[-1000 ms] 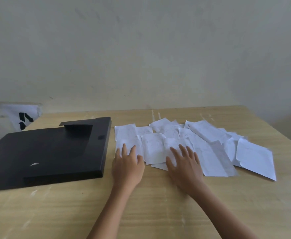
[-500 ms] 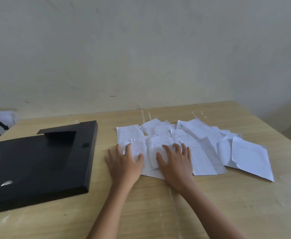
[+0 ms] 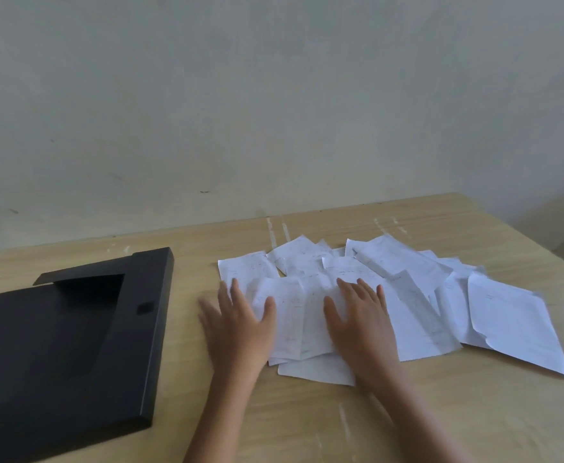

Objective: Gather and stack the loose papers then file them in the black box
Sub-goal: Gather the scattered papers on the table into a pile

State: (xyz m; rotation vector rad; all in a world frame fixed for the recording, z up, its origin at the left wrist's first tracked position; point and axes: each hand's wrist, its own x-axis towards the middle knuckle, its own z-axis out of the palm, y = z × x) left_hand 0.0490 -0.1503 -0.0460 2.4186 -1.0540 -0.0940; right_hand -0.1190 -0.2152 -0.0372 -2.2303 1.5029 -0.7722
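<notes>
Table (image 3: 407, 412): pale wood-grain surface, smooth, scuffed with whitish marks. Black box (image 3: 56, 355): matt, smooth, plastic-looking. Loose papers (image 3: 514, 322): thin white paper, matt, faintly printed, slightly creased.

A pale wood-grain tabletop (image 3: 407, 422), scuffed with whitish marks, runs up to the wall. A flat black box (image 3: 56, 355) lies on its left side. Right of it, apart from the box, loose white papers (image 3: 407, 295) lie spread and overlapping across the middle.
</notes>
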